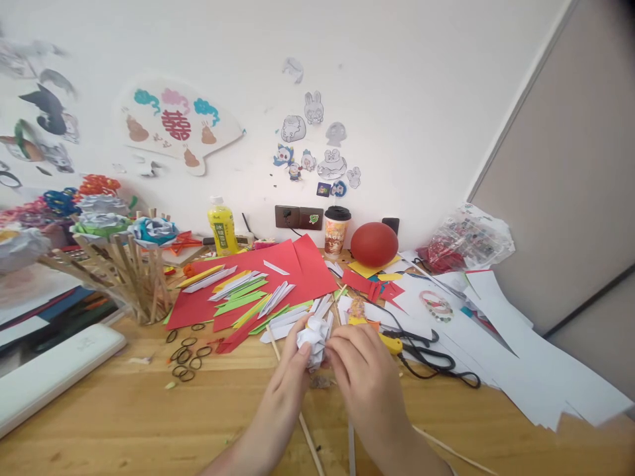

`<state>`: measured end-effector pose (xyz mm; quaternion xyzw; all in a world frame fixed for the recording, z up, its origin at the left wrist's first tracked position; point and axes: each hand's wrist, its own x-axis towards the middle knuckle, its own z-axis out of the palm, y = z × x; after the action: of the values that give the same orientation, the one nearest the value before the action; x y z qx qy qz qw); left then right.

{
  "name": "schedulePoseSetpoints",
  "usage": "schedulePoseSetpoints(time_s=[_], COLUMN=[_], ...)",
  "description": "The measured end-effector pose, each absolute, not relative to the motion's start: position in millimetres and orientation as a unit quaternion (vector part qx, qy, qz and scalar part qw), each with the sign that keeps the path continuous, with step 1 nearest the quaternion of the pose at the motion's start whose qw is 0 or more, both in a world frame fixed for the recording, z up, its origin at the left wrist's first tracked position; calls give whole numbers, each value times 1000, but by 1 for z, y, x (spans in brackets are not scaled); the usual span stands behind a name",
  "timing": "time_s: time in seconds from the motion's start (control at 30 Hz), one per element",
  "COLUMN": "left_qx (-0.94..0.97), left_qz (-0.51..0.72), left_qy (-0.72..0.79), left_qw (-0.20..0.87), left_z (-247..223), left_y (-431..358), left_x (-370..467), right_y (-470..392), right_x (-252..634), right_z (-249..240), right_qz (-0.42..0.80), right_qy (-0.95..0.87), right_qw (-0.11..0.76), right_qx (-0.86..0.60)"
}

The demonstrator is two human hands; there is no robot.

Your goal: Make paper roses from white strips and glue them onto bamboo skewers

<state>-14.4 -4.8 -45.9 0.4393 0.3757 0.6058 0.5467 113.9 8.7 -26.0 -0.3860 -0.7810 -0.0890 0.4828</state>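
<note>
A folded white paper flower [313, 338] is held above the front middle of the table. My left hand [290, 370] is closed around its left side, with the thumb pressed on the front. The fingers of my right hand [364, 373] are pinched together at the flower's right edge; the fingertips are partly hidden. A thin wooden stick [310, 439] lies below my hands; whether it joins the flower, I cannot tell. Folded white paper strips [288, 322] lie just behind the flower. Right of my right hand are a yellow-bodied tool [391, 344] and black-handled scissors [431, 357].
Red paper sheets [253, 264] bear folded strips in several colours. Black rubber bands [186, 357] lie at left, near sticks with paper flowers in a clear container [131, 297]. Behind stand a yellow bottle [223, 228], a lidded cup [336, 235] and a red balloon [374, 244]. White paper [536, 357] covers the right.
</note>
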Motion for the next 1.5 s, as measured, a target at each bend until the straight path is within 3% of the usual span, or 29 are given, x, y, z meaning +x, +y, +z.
schedulePoseSetpoints(time_s=[0.2, 0.3, 0.47, 0.6, 0.7, 1.07, 1.5], left_qx=[492, 513, 577, 653, 691, 775, 784], left_qz=[567, 552, 511, 496, 499, 510, 508], left_qy=[405, 417, 398, 412, 420, 348, 327], left_qw=[522, 508, 498, 397, 312, 133, 143], left_z=[-43, -35, -26, -30, -25, -11, -12], left_y=[-7, -10, -15, -13, -14, -16, -14], left_x=[-15, -13, -9, -10, -10, 0, -3], right_y=[12, 17, 25, 23, 17, 8, 10], right_x=[116, 123, 133, 130, 123, 115, 121], right_z=[-34, -34, -28, -27, -28, -33, -28], right_qz=[-42, 42, 298, 574, 662, 685, 703], right_qy=[-772, -753, -652, -510, -448, -392, -408], right_qw=[494, 528, 601, 557, 528, 553, 519], right_qx=[-397, -389, -353, -317, -288, -267, -265])
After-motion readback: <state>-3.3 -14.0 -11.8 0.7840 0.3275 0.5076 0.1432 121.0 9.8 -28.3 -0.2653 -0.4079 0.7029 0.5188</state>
